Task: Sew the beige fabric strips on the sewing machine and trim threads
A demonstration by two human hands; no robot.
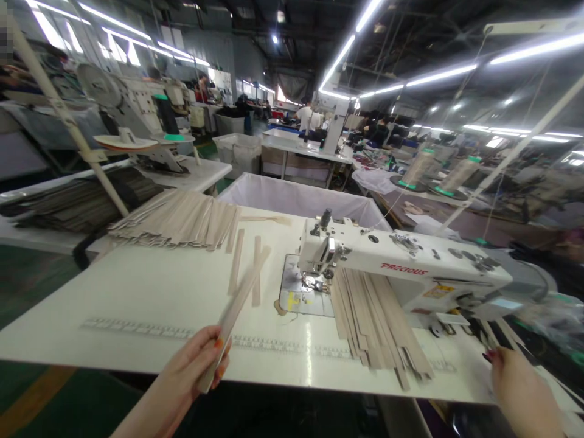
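Note:
My left hand (pixel 207 359) is closed round the lower end of a beige fabric strip (pixel 243 291), which slants up and away over the white table. Two more strips, one of them this beige strip (pixel 236 263), lie flat behind it. My right hand (pixel 513 377) is at the table's right end, its fingers pinched on something dark and too blurred to make out. Between the hands stands a white sewing machine (pixel 401 255). Under its arm lies a stack of beige strips (pixel 371 316). A large pile of strips (pixel 182 219) spreads over the table's back left.
A printed ruler (pixel 274 344) runs along the table's front edge (pixel 255 379). Behind the table is a white-lined bin (pixel 301 198). Thread cones (pixel 417 169) stand at the right. Dark strips (pixel 77 204) lie on the left table. A person in white (pixel 309 117) is far back.

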